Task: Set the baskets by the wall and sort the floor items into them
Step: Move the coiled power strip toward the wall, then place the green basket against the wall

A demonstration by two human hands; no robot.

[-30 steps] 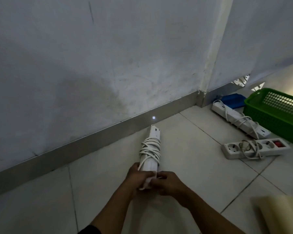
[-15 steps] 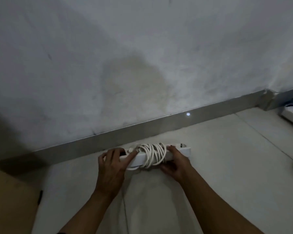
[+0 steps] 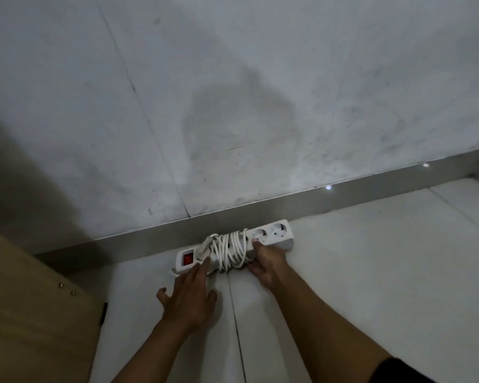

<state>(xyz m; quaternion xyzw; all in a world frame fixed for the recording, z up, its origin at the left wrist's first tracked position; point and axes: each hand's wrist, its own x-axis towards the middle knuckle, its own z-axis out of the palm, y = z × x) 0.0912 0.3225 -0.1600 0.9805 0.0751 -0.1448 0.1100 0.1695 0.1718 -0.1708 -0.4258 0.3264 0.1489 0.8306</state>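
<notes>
Head view: a white plastic power strip (image 3: 271, 236) with a red rocker switch (image 3: 188, 259) lies on the pale tiled floor (image 3: 371, 272), parallel to and just beside the grey metal skirting (image 3: 343, 197) of the white wall (image 3: 233, 92). Its white cord (image 3: 230, 251) is wound around its middle. The left hand (image 3: 188, 297) is spread, fingers straight, one fingertip touching the strip. The right hand (image 3: 266, 264) grips the strip beside the coil. A tan board (image 3: 25, 313) lies at left.
</notes>
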